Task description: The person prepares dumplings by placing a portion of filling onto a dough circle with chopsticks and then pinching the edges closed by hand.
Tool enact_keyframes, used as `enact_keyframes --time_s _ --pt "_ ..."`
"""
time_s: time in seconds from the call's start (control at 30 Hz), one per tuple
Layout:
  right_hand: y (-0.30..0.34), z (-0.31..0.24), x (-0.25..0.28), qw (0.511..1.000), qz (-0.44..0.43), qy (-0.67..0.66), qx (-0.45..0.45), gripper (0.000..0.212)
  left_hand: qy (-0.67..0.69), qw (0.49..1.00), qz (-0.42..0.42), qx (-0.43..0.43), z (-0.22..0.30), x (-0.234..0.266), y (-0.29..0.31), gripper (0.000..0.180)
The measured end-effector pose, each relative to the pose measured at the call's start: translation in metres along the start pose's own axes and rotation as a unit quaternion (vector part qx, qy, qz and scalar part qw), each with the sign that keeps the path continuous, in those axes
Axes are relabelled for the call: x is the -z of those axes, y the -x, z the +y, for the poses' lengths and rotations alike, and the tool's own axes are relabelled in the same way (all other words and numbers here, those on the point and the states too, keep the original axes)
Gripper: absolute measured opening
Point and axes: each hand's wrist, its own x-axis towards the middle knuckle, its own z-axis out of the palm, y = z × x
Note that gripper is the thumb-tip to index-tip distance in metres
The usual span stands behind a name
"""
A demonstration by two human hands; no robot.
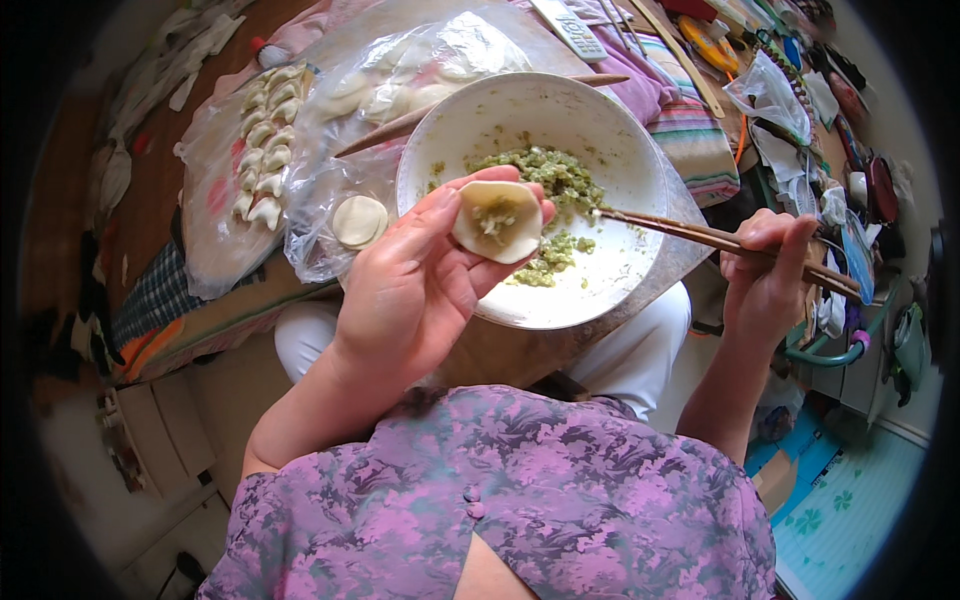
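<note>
My left hand (pixel 400 275), palm up with fingers curled, holds a round dumpling wrapper (pixel 522 232) above the left side of a white bowl. A small heap of pale green filling (pixel 493 218) lies in the wrapper's middle. The large white bowl (pixel 632 160) contains more chopped green filling (pixel 562 182), with smears along its inner wall. My right hand (pixel 757 275) is closed around a pair of wooden chopsticks (pixel 695 233); their tips are over the bowl beside the filling. A small stack of round wrappers (pixel 359 221) lies on plastic left of the bowl.
Folded dumplings (pixel 268 155) stand in rows at the left on a plastic-covered board. Clear plastic (pixel 430 60) covers pale dough pieces behind the bowl. A tapered wooden rolling pin (pixel 385 132) lies partly behind the bowl. A white remote control (pixel 568 28) and striped cloth (pixel 695 150) are farther back.
</note>
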Motion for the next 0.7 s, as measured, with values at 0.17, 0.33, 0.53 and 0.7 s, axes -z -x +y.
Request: enact_keyframes --time_s 0.17,0.33,0.53,0.7 --pt "0.005 -0.003 -0.009 0.983 -0.054 0.175 0.03 0.046 0.006 1.0 0.018 -0.017 0.003 0.006 0.006 0.045" --pt "0.007 0.006 -0.013 0.982 -0.06 0.179 0.027 0.043 0.001 1.0 0.022 -0.015 0.004 0.005 0.008 0.045" --pt "0.006 0.019 -0.02 0.988 -0.04 0.146 0.006 0.046 -0.011 0.999 0.026 -0.019 0.004 0.003 0.011 0.046" --pt "0.004 0.031 -0.015 0.993 -0.004 0.117 -0.029 0.052 -0.021 0.999 0.029 -0.021 0.004 0.002 0.012 0.046"
